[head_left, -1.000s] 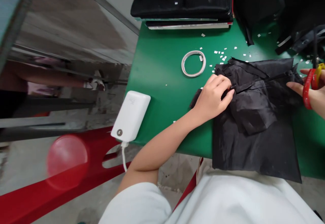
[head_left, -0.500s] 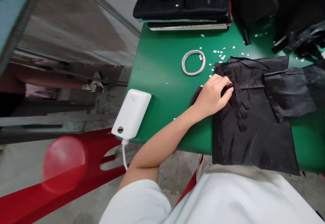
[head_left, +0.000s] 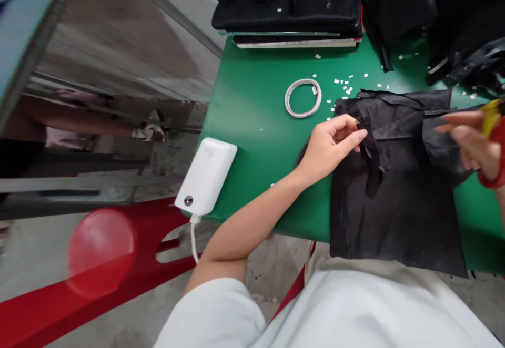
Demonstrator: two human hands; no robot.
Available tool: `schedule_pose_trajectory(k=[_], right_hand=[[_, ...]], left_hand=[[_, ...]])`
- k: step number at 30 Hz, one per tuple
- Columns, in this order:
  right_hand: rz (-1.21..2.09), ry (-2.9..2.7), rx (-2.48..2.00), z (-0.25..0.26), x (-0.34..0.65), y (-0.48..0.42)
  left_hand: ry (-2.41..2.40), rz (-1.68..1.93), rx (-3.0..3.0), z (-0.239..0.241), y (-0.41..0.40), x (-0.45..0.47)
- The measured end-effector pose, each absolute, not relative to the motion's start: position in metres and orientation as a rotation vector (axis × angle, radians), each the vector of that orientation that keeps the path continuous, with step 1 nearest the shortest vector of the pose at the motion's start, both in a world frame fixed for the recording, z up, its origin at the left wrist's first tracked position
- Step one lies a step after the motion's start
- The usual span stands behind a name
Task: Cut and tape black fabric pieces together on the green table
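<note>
My left hand (head_left: 329, 143) is closed, thumb and forefinger pinching the end of a black fabric strip (head_left: 373, 172). The strip hangs over a flat black fabric piece (head_left: 398, 211), which reaches past the table's front edge. At the right edge is my right hand (head_left: 475, 143), blurred, its fingers partly bent over a second black fabric piece (head_left: 442, 143). A yellow object (head_left: 490, 118) lies against this hand and appears to be gripped; its kind is unclear. Something red (head_left: 497, 166) shows by the wrist.
A tape roll (head_left: 303, 98) lies on the green table (head_left: 252, 101) among small white paper bits (head_left: 347, 90). Stacked black bags (head_left: 288, 1) stand at the back. A white power bank (head_left: 207, 177) with a cable rests at the left edge, near a red chair (head_left: 150, 232).
My right hand has come into view from the right with a yellow object. My left hand now pinches the black strip's end, lifted slightly. The second black piece has been pushed or folded.
</note>
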State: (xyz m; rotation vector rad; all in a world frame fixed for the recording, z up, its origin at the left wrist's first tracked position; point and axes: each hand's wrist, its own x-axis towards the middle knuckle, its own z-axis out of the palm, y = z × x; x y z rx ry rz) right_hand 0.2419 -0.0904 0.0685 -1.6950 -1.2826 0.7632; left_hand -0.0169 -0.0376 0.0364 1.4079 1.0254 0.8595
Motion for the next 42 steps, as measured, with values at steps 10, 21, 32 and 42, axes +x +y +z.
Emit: schedule_pose_trajectory(k=[10,21,32,42], right_hand=[[1.401,-1.287,-1.569,0.061,0.185,-0.113],[1.606,-1.166,-1.485,0.061,0.182,-0.115],[1.704,-0.889,-1.279,0.047,0.191,-0.114],[1.415,-0.82,-1.3,0.042,0.183,-0.112]], left_hand=[[0.849,0.605,0.716,0.052,-0.051,-0.01],[0.797,0.538,0.678,0.05,-0.059,-0.01],[0.734,0.496,0.9,0.053,-0.063,-0.01],[0.716,0.382,0.846,0.053,-0.067,-0.008]])
